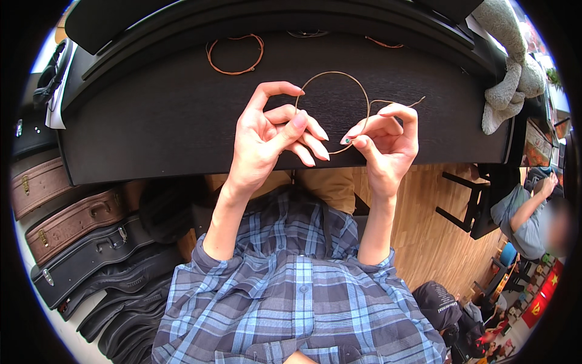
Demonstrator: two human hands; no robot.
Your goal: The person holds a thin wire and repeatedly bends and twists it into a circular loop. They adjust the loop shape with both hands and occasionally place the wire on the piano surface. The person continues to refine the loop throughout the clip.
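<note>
A thin bronze-coloured guitar string (341,72) is bent into one large loop above the dark tabletop, with a loose tail sticking out to the right. My left hand (257,133) steadies the left side of the loop between its curled forefinger and thumb, while its other fingers reach toward the loop's lower edge. With thumb and fingertips pinched together, my right hand (391,142) grips the string at the lower right. A tiny green ball end (348,141) shows at those right fingertips.
On the black desk (151,121), a coiled copper-coloured string (262,56) lies at the far left, another copper-coloured string (385,45) at the far right. A grey plush toy (509,91) hangs at the right edge. Instrument cases (85,221) line the left; another person (521,212) sits at right.
</note>
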